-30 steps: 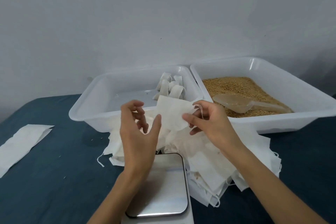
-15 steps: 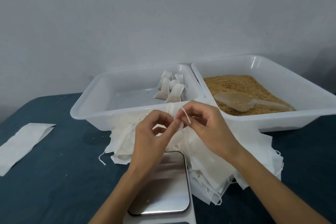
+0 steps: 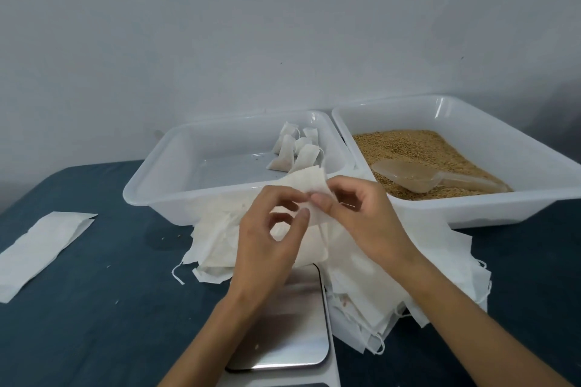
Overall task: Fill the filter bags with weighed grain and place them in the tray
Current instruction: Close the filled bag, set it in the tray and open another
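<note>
Both hands hold one empty white filter bag above the pile of empty bags. My left hand pinches the bag's near edge between thumb and fingers. My right hand pinches the same edge from the right. Several filled bags lean together in the far right corner of the left white tray. The right tray holds brown grain with a clear plastic scoop lying on it. A steel-topped scale sits under my left wrist.
A loose white paper strip lies at the left on the dark blue tablecloth. A grey wall stands right behind both trays. A few stray grains dot the cloth in front of the left tray.
The bag, bunched between my fingertips half a second ago, now stands spread out with its upper corner raised. Both hands have stayed close together over the pile.
</note>
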